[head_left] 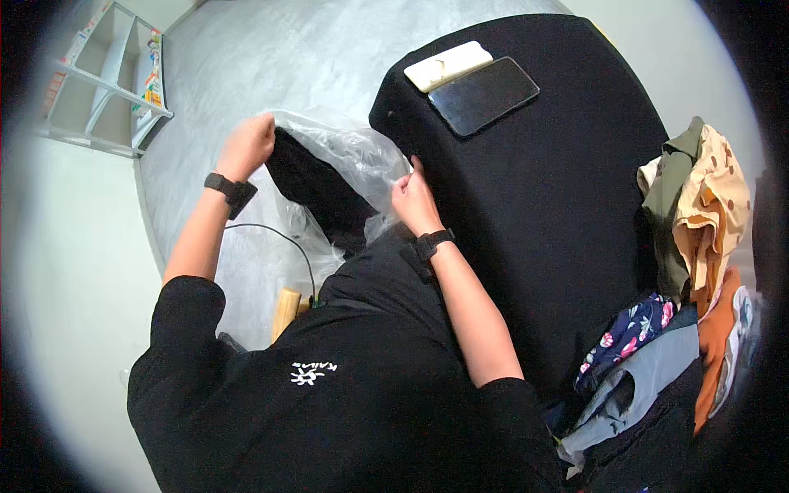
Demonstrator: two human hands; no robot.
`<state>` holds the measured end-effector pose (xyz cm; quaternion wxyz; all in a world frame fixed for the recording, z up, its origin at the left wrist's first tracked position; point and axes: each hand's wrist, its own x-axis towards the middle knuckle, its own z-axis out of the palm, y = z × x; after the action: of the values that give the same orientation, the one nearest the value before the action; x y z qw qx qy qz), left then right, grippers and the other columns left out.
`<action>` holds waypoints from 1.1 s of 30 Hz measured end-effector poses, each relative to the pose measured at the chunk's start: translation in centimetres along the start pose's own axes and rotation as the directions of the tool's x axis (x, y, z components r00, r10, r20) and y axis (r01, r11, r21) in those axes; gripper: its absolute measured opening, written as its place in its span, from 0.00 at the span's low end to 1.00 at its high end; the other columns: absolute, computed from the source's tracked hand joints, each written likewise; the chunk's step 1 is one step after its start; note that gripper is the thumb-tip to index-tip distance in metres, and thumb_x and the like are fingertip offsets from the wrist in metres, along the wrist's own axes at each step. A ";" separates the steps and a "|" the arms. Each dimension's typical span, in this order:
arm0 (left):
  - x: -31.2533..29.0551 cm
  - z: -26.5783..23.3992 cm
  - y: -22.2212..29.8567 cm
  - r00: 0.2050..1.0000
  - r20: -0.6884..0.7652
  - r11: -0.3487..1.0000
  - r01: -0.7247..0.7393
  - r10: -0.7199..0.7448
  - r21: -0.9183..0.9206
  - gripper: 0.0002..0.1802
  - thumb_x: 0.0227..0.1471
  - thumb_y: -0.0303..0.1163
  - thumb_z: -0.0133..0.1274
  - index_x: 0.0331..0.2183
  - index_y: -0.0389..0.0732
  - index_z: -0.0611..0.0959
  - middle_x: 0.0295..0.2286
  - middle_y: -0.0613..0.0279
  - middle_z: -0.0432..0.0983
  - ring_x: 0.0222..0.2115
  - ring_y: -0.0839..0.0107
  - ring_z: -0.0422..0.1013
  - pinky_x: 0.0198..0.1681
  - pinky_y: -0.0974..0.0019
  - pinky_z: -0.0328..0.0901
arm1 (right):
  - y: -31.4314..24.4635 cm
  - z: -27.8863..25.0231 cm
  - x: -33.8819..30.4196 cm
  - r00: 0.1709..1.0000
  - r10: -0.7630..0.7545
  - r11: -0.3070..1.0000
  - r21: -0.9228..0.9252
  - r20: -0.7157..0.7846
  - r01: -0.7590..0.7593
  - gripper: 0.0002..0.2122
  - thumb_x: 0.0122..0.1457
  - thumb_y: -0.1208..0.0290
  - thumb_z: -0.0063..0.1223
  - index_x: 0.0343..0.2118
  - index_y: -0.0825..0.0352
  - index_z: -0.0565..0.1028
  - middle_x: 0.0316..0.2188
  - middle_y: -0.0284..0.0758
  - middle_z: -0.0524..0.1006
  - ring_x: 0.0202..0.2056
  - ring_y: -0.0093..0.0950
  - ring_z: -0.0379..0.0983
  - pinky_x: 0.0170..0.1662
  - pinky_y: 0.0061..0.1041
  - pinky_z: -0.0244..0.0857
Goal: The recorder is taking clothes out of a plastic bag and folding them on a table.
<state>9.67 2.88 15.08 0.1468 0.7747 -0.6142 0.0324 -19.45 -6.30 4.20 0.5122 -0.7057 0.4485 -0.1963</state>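
A clear, crinkled plastic bag [349, 152] is stretched between my two hands, left of the black-covered table [567, 197]. My left hand [248, 148] is closed on the far left part of its edge. Beside the table edge, my right hand [417, 201] pinches the bag's other side, with the thumb pointing up. Black fabric [316, 185] shows between the hands, below the raised plastic. I cannot tell whether it lies inside the bag or behind it. More of the plastic hangs down toward my lap.
A dark-screened phone [485, 96] and a cream-coloured flat object [448, 66] lie at the table's far end. Several garments [637, 386] are heaped along the right. A white shelf unit [107, 82] stands far left. A thin black cable and a wooden piece [285, 314] are near my left side.
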 end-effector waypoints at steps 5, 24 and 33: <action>2.5 -4.3 1.2 0.927 0.048 0.847 0.360 -0.372 -0.392 0.08 0.50 0.24 0.40 0.21 0.37 0.64 0.19 0.54 0.69 0.23 0.63 0.76 0.21 0.62 0.66 | 1.4 1.1 1.4 0.995 0.042 0.999 -0.027 0.094 -0.040 0.18 0.49 0.72 0.44 0.43 0.76 0.68 0.25 0.44 0.75 0.29 0.35 0.73 0.38 0.31 0.64; -5.2 8.6 0.4 0.894 0.405 0.952 0.270 -0.192 -0.145 0.14 0.48 0.34 0.43 0.31 0.43 0.82 0.31 0.52 0.77 0.35 0.56 0.72 0.37 0.58 0.65 | -3.9 -3.6 -0.4 1.000 -0.001 0.927 0.376 -0.031 0.013 0.14 0.57 0.66 0.33 0.33 0.73 0.68 0.25 0.36 0.70 0.28 0.29 0.67 0.37 0.28 0.62; -10.1 22.8 4.2 0.614 0.747 0.923 0.075 0.255 -0.377 0.18 0.42 0.29 0.47 0.40 0.39 0.77 0.37 0.48 0.75 0.39 0.57 0.71 0.43 0.61 0.64 | -6.5 -4.9 -4.6 0.989 0.039 0.883 0.468 -0.146 0.034 0.07 0.60 0.75 0.37 0.38 0.69 0.68 0.27 0.28 0.69 0.29 0.16 0.65 0.31 0.17 0.62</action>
<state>0.22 5.50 -8.24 0.0061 0.6354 -0.6491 -0.4181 -22.65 -4.70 12.80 0.6323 -0.5433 0.4262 -0.3511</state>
